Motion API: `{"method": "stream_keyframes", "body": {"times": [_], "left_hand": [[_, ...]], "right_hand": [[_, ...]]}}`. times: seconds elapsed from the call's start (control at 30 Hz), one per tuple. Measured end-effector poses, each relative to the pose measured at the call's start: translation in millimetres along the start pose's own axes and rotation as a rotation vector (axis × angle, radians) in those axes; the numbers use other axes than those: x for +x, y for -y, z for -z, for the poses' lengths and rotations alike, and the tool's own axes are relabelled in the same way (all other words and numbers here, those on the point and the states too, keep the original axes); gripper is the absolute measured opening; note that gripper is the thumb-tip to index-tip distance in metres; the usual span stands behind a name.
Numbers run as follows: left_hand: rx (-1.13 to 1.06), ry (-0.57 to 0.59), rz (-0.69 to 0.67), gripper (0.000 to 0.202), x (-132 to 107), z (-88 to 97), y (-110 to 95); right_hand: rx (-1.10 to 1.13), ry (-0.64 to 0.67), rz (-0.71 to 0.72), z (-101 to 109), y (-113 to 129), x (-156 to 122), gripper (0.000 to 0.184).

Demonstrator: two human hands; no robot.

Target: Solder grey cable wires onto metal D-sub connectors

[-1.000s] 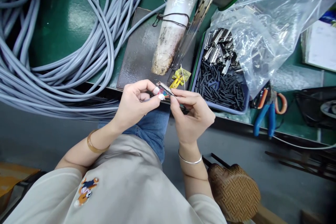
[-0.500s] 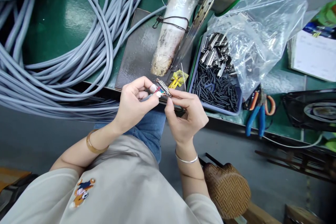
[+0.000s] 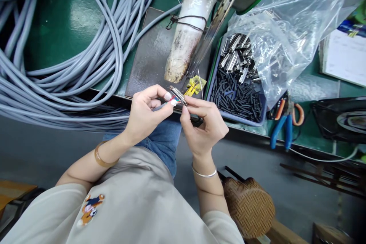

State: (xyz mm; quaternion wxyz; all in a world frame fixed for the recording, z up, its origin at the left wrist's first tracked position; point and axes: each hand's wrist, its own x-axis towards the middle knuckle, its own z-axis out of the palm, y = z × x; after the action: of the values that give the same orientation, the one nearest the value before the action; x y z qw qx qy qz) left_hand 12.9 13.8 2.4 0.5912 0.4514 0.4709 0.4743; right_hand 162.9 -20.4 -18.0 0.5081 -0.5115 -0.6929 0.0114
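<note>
Between my two hands is a metal multi-pin connector [image 3: 177, 94] with thin coloured wires [image 3: 175, 100] at its pins. My left hand [image 3: 148, 110] is closed, thumb and fingers pinching the wires and the connector's left end. My right hand [image 3: 201, 122] pinches the connector's right end between thumb and fingertips. A grey cable partly shows beneath my left fingers. Just beyond the connector, a yellow clip-like piece [image 3: 192, 87] sits by the edge of the dark plate [image 3: 148, 61]. Above the plate hangs a plastic-wrapped, scorched white tube [image 3: 183, 38].
Bundled grey cables [image 3: 94, 61] cover the bench's left side. Right of the plate, a blue tray [image 3: 264, 110] holds metal connectors [image 3: 236, 55] and black sleeves [image 3: 234, 95], partly under a clear bag [image 3: 297, 26]. Blue-handled pliers [image 3: 281, 131] lie near the edge. A woven stool [image 3: 250, 206] stands below.
Both hands keep their grip on the connector and wires, almost unmoved. The view has shifted slightly, so the tray, bag and pliers appear a little farther right.
</note>
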Motion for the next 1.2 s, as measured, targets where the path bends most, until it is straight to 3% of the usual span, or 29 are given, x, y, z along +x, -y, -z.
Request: {"method": "stream_keyframes", "body": {"times": [0.23,0.43,0.8,1.0,1.2], "left_hand": [[-0.064,-0.033,-0.015,0.014,4.3,-3.9,-0.8],[-0.03,-0.057,-0.023,0.014,5.2,-5.4,-1.6],[0.014,0.051,0.04,0.014,-1.4,1.8,3.4],[0.01,-0.006,-0.011,0.014,-2.2,0.3,1.9],[0.006,-0.069,-0.046,0.013,-0.6,-4.3,1.4]], "right_hand": [[-0.062,0.007,0.089,-4.0,-0.5,0.3,0.021],[-0.032,0.004,0.044,-3.1,-2.0,0.8,0.018],[0.014,0.0,-0.029,2.2,-7.1,-0.6,0.017],[0.039,-0.013,-0.047,0.1,-3.9,-1.7,0.018],[-0.07,-0.018,0.022,-2.8,0.3,-2.9,0.019]]}}
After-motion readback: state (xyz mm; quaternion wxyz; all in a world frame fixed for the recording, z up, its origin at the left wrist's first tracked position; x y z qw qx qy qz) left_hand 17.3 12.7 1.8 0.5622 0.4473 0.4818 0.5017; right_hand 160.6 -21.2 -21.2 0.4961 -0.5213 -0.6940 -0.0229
